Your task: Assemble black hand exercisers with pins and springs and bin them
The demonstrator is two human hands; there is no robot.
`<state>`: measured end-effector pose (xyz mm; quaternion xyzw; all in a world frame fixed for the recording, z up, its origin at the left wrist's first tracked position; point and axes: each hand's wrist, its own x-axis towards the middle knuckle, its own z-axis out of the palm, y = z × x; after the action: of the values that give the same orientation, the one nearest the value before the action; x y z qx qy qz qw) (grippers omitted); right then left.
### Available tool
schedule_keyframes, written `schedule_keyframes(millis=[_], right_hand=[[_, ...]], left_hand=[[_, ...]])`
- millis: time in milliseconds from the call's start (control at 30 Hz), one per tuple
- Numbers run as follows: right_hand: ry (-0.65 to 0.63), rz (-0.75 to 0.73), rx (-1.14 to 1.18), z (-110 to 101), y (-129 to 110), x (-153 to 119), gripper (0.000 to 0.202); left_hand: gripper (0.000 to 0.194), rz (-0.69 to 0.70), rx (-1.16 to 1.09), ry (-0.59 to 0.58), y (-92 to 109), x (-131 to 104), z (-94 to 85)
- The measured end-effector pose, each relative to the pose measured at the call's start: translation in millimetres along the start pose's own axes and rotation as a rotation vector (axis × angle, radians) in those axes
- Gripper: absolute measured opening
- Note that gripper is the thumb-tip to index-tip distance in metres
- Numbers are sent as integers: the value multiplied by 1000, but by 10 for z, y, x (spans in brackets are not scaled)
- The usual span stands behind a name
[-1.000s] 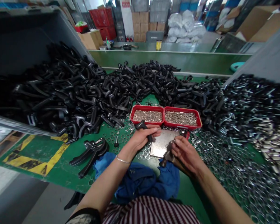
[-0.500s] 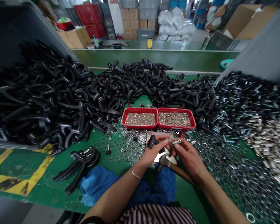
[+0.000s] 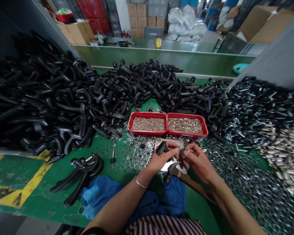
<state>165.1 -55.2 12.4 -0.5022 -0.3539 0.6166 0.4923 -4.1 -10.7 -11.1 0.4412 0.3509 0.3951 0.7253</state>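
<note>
My left hand is closed around a black plastic handle, whose one end sticks up past the thumb side. The rest of the handle runs between both hands, partly covered by fingers. My right hand pinches at the handle's right end with fingertips together. Something small and shiny shows at those fingertips, too small to name. Beneath the hands lies a metal plate. A hammer with a wooden handle rests just below the hands, its head close to the plate, partly over a blue cloth.
Two red trays of small metal pins stand beyond the hands. Black handles are heaped left and behind. Metal rings, silver sleeves and black-headed bolts spread rightward. A black handle clamp lies at left.
The silver ribbed piece that showed in my right fingertips is no longer plainly visible. My right hand has turned and its fingers have closed in at the handle's end. The view has shifted slightly.
</note>
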Motion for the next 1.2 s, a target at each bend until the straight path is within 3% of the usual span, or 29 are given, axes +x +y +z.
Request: schedule_keyframes(millis=[100,267,433,533,600,700,800,967,1067,1200], right_hand=[[-40,39,-13,37,-10,26,28],[6,86,83,59,17,72,30],[-86,288,245,17,-51,79,29],[-147,365,210,-38,-152,32,26],[-136,290,67,-84,-206,-5,26],[-18,30,-288,-163,-233,-28,25],[45,-143,-523,-241,-217,-12,22],[27,-137,-485,-256,-199,-16,23],[54,-148,-402,-183,-198,-41,23],[108,-155,-285,-57,-184,-65,25]], left_hand=[[30,-7,-14,8,4,1,15],[30,0,-8,1,-10,-4,18],[29,10,72,-107,45,-21,-47],[31,11,152,-140,71,-28,-93],[30,42,222,-165,85,-30,-110],[27,163,363,-162,121,-28,-124],[41,178,381,-161,169,-12,-150],[40,67,56,-158,197,10,-201],[48,93,40,-161,187,4,-197],[43,193,105,-84,194,-6,-172]])
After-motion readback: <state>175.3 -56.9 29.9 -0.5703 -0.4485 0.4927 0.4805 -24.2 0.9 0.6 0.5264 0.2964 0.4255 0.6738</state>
